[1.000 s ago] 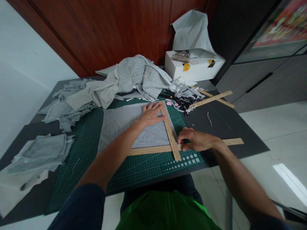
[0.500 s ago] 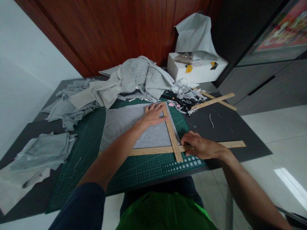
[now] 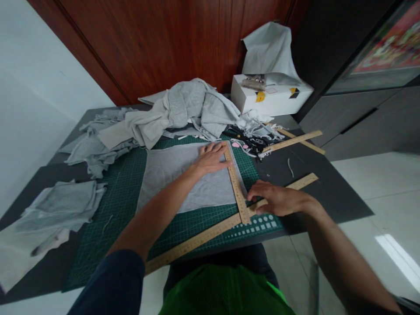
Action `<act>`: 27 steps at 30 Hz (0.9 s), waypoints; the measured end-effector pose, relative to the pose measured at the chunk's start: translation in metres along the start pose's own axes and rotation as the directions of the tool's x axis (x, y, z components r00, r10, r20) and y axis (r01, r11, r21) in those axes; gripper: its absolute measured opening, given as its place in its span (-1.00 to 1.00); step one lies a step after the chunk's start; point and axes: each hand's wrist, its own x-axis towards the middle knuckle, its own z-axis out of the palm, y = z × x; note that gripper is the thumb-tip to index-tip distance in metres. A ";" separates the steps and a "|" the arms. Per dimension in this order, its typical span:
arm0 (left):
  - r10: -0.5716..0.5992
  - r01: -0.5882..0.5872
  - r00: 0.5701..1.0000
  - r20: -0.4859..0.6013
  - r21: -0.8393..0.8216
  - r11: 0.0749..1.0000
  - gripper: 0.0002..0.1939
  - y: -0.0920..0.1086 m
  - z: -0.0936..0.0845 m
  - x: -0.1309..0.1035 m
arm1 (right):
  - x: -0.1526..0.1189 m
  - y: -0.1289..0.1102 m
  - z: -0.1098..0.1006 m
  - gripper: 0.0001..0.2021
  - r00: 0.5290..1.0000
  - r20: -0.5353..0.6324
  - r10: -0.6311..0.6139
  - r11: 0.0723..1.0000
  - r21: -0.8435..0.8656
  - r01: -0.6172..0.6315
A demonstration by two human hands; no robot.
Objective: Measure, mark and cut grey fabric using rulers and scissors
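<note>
A rectangular grey cloth (image 3: pixel 164 168) lies flat on the green cutting mat (image 3: pixel 126 183). My left hand (image 3: pixel 211 158) rests open on the cloth, fingers spread, with its fingertips and thumb touching a short wooden ruler (image 3: pixel 235 186). That ruler runs along the cloth's right side. Below the cloth, a long wooden ruler (image 3: pixel 200 238) slants from lower left to upper right, and its lower left end sticks out past the table edge. The short ruler's near end crosses over it. My right hand (image 3: pixel 274 197) pinches the long ruler just right of this crossing.
A heap of grey fabric (image 3: pixel 193 103) lies along the back, near black-handled scissors (image 3: pixel 246 139) and cord scraps. Folded cloths (image 3: pixel 65 203) are stacked at left. Another wooden ruler (image 3: pixel 295 141) and a white box (image 3: pixel 272 98) are at back right.
The long ruler has swung away from the cloth's lower edge: its left end came toward me and its right end moved back. My left hand and the short ruler stayed put.
</note>
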 end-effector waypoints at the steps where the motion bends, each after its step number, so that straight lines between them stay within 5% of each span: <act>1: 0.000 0.000 1.000 -0.003 0.000 1.000 -0.18 0.000 0.000 0.000 | 0.004 0.002 -0.005 -0.81 0.999 -0.049 -0.001 1.000 -0.003 0.001; 5: 0.007 -0.008 0.999 -0.037 -0.003 1.000 -0.20 -0.002 0.001 0.000 | 0.021 0.010 -0.014 -0.88 0.978 -0.209 -0.008 0.998 -0.056 -0.004; 12: 0.007 -0.006 0.998 -0.060 0.012 1.000 -0.24 0.000 0.003 -0.002 | 0.013 0.013 0.009 -0.94 0.990 -0.137 -0.016 0.998 -0.057 0.008; 18: -0.015 0.016 0.998 -0.062 0.022 1.000 -0.22 0.003 0.002 -0.004 | 0.006 0.013 0.008 -0.91 0.990 -0.144 -0.001 0.999 -0.043 -0.005; 23: -0.035 0.038 0.998 -0.050 0.048 0.998 -0.23 0.003 0.002 -0.009 | 0.033 0.024 -0.005 -0.84 0.883 -0.470 -0.018 0.999 -0.044 -0.003; 27: -0.058 0.061 0.997 -0.048 0.065 0.996 -0.23 0.004 0.003 -0.016 | 0.065 0.031 -0.017 -0.79 0.829 -0.550 -0.098 0.991 -0.131 0.030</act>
